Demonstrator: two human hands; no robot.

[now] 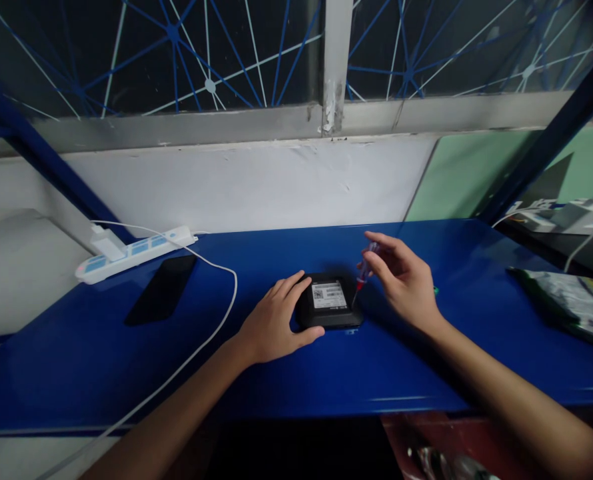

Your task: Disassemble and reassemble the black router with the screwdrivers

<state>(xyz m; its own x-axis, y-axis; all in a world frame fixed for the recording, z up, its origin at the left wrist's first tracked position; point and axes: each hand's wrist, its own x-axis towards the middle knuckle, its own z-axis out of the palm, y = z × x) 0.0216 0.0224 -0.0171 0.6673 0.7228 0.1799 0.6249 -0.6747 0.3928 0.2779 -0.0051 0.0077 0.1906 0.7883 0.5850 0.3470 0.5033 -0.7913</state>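
Observation:
A small black device (305,313) with rounded corners lies flat on the blue table, a white printed label (329,295) on its upper face. My left hand (279,317) rests against its left side, fingers at the far edge and thumb along the near edge. Between the fingers of my right hand (401,277) is a screwdriver (370,262) with a clear purplish handle and a red collar. It leans with its thin tip down at the right part of the device, by the label's edge. Whether the tip sits in a screw is too small to tell.
On the left of the blue table (256,393) are a black phone (161,290) and a white power strip (136,253) with a plugged-in charger (107,241). A white cable (236,283) runs toward the front edge. A plastic packet (571,303) lies at the right.

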